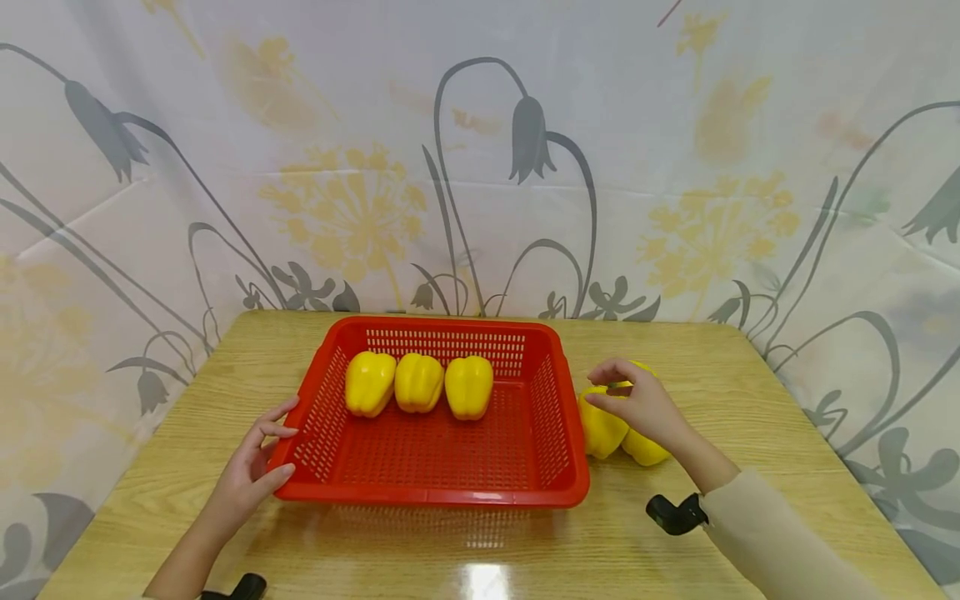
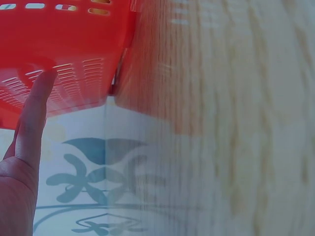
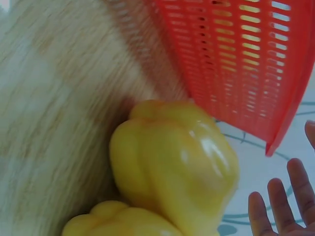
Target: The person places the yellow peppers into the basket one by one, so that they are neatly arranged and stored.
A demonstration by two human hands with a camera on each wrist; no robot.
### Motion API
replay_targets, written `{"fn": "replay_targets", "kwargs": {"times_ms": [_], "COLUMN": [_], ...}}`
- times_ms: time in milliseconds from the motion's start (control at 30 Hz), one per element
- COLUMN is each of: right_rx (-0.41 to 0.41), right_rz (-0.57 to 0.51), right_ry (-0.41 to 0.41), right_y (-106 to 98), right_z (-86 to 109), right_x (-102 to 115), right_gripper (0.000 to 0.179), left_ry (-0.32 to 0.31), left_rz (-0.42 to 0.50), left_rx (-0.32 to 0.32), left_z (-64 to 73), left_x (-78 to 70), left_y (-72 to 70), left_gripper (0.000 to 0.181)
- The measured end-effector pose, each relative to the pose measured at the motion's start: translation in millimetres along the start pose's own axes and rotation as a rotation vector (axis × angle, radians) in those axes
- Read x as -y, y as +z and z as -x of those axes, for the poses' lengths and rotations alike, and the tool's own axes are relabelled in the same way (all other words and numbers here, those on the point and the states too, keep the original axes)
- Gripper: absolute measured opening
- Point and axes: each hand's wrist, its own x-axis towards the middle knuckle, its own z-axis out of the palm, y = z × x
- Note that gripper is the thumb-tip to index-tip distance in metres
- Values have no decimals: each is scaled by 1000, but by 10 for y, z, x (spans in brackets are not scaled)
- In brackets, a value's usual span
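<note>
Red plastic, moulded into a rectangular slotted basket (image 1: 450, 498), stood on a pale wood-grain desk (image 1: 390, 554); three glossy yellow bell peppers (image 1: 419, 383) made a row towards its far wall. Left hand (image 1: 251, 462): the grip was loosely spread, fingertips against the basket's left side. Right hand (image 1: 645, 404): the grip was parted, thumb and fingers apart over loose yellow bell peppers (image 1: 602, 429), at least two, crowded just beside the basket's right side. Likely faults: smooth, rounded skins could have slipped from a shallow pinch; a crowded neighbour could have rolled if nudged; the raised rim could have caught anything carried low; one-sided pressure could have slid the basket. Plump, lobed, waxy-looking forms contrasted with rigid perforated walls and the desk's streaked, reflective surface.
</note>
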Motion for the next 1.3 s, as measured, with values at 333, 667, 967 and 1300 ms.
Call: {"fn": "replay_targets", "kwargs": {"times_ms": [333,667,967,1300], "right_rx": [40,130,170,138], "right_rz": [174,311,392,441], "right_ry": [-91,-155,-222,-312], "right_y": [15,42,33,-30], "right_z": [64,81,91,75], "right_x": [-247,-346,-341,-355], "right_gripper": [33,44,48,49], "left_ry": [34,42,16,20], "left_rz": [12,18,5,-8], "left_rx": [4,5,5,3], "left_z": [-5,1,-3,0], "left_x": [14,11,0,-3], "left_y": [11,20,15,5], "left_gripper": [38,36,32,35]}}
